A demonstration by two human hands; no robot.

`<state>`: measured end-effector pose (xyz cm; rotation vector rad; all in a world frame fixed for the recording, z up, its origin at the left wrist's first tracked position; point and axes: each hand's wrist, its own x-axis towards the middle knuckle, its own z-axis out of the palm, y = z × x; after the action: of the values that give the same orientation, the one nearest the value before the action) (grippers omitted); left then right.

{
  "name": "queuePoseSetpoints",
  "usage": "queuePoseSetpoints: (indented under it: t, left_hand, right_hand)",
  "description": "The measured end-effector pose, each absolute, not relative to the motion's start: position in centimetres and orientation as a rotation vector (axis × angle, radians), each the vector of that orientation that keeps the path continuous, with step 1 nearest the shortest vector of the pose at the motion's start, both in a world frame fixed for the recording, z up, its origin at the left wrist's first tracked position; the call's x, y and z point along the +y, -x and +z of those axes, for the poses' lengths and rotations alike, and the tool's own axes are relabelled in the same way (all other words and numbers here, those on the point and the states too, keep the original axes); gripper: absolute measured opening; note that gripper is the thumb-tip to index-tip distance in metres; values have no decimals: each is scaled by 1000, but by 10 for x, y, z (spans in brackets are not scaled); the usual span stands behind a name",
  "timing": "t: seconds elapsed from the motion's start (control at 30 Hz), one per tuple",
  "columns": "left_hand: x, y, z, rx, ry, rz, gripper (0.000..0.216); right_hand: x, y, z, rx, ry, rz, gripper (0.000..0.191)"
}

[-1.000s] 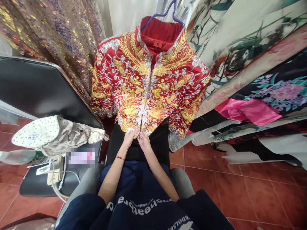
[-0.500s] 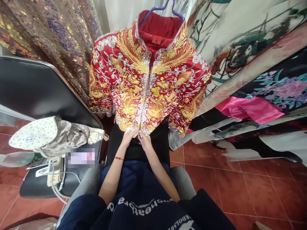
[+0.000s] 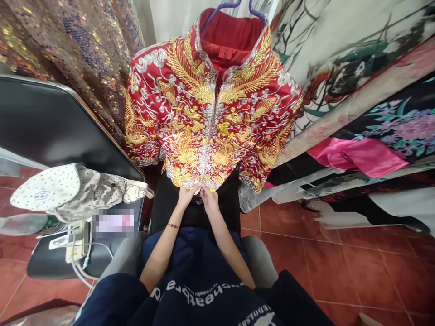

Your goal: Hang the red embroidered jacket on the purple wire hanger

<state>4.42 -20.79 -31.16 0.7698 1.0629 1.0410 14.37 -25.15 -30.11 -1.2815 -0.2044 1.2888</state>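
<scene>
A red jacket (image 3: 210, 108) thick with gold and silver embroidery hangs in front of me on a purple hanger (image 3: 234, 5). Its front edges meet down the middle. My left hand (image 3: 185, 198) pinches the left side of the bottom hem at the centre opening. My right hand (image 3: 210, 199) pinches the right side, the two hands almost touching. A thin red string circles my left wrist. Below the jacket hangs a black cloth (image 3: 222, 203).
A black chair (image 3: 57, 131) on the left carries a spotted cream bag (image 3: 68, 190) and a white charger with cables (image 3: 76, 240). Sequinned fabric (image 3: 78, 50) hangs behind it. Printed floral garments (image 3: 360, 90) and a pink one (image 3: 356, 156) hang at the right over red floor tiles (image 3: 340, 271).
Both hands stay pinched on the jacket's bottom hem and have drawn closer together. The view has tilted slightly, so the jacket sits a little higher and wider.
</scene>
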Motion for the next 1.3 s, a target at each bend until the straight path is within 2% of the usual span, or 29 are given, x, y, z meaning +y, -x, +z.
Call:
queuePoseSetpoints:
  t: [0.17, 0.23, 0.47, 0.77, 0.9, 1.0, 1.17, 1.3]
  left_hand:
    - [-207, -37, -318, 1077, -690, 1034, 54]
    - [-205, -35, -322, 1064, -657, 1029, 57]
    - [-206, -34, -326, 992, -612, 944, 57]
    - [-207, -32, -327, 1012, -639, 913, 52]
    - [-207, -32, -328, 1016, -655, 913, 57]
    - [-207, -30, -328, 1006, -686, 907, 58]
    - [-207, -25, -325, 995, -779, 908, 46]
    - [-207, -23, -323, 972, -853, 935, 44]
  right_hand:
    - [-269, -172, -282, -485, 1374, 1780, 42]
    - [-271, -176, -276, -572, 1382, 1841, 42]
    - [-254, -168, -277, -612, 1456, 1548, 41]
    - [-261, -153, -271, -696, 1581, 1245, 26]
    - [-265, -149, -261, -681, 1612, 1131, 22]
    - [-265, -149, -261, -646, 1598, 1144, 26]
    - [-253, -150, -268, -518, 1495, 1371, 27]
    - [-241, -145, -267, -390, 1418, 1384, 25]
